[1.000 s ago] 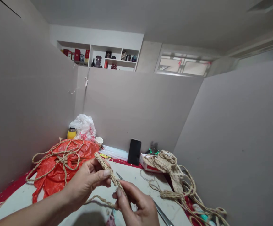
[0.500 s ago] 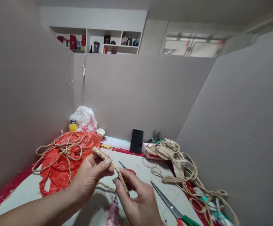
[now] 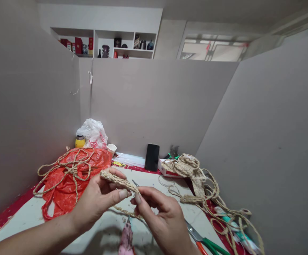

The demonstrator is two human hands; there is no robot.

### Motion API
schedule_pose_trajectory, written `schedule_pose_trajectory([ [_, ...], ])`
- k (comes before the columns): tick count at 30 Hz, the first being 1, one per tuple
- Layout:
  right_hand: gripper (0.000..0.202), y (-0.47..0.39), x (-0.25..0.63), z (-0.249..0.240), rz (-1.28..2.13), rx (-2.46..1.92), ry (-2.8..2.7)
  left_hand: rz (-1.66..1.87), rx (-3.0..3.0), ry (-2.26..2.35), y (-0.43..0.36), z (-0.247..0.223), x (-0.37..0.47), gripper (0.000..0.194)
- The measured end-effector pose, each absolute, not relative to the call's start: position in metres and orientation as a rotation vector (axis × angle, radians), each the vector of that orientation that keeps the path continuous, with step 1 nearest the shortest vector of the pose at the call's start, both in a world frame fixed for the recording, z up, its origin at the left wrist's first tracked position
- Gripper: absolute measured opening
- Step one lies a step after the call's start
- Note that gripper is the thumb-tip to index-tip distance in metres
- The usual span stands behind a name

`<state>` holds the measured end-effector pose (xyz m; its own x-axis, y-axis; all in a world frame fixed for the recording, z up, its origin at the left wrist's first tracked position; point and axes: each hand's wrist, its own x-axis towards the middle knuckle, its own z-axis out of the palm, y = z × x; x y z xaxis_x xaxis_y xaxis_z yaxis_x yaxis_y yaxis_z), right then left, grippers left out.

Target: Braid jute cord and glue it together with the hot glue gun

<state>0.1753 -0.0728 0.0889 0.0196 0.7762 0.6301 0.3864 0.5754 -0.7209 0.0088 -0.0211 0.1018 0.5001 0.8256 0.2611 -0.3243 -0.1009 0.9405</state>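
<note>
A braided straw rope (image 3: 119, 180) is folded back on itself into a short flat bundle between my two hands. My left hand (image 3: 98, 196) pinches its left part between thumb and fingers. With thumb and forefinger, my right hand (image 3: 160, 214) grips the bundle's right end. A length of the rope hangs below and passes behind my right hand. Just under the hands stands a pink-handled pointed tool (image 3: 126, 235), its tip up. Green-handled scissors (image 3: 204, 239) lie by my right wrist, their blades partly hidden.
Loose rope lies on a red plastic bag (image 3: 63, 191) at left. Coiled rope (image 3: 187, 164) spills over a small box at right. A phone (image 3: 152, 157), a paper cup (image 3: 111, 148) and a yellow jar (image 3: 79, 141) stand along the back, before grey partitions.
The rope, a single slanting strand before, is now doubled into a bundle. My right hand has moved slightly up and right, covering more of the scissors. The whole view has shifted a little.
</note>
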Motion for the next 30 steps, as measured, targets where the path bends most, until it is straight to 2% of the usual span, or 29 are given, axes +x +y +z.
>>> schedule_pose_trajectory([
  [7,0.013,-0.077,0.183,0.1,0.289,-0.925,-1.68,0.791,1.455,0.39,-0.019,0.113,-0.003,0.043],
  [10,0.012,-0.079,0.191,0.102,0.244,-0.909,-1.725,0.646,1.547,0.442,-0.008,0.122,-0.012,0.038],
  [17,0.013,-0.081,0.207,0.108,0.128,-0.931,-2.144,0.668,1.414,0.528,0.017,0.125,-0.022,0.019],
  [21,0.014,-0.078,0.204,0.101,0.236,-1.047,-2.312,0.429,1.505,0.541,0.01,0.115,-0.012,0.028],
  [25,0.014,-0.073,0.202,0.093,0.32,-1.087,-2.36,0.293,1.413,0.559,0.006,0.106,-0.003,0.022],
  [30,0.014,-0.071,0.205,0.091,0.252,-1.087,-2.36,0.239,1.443,0.581,0.01,0.102,0.0,0.015],
])
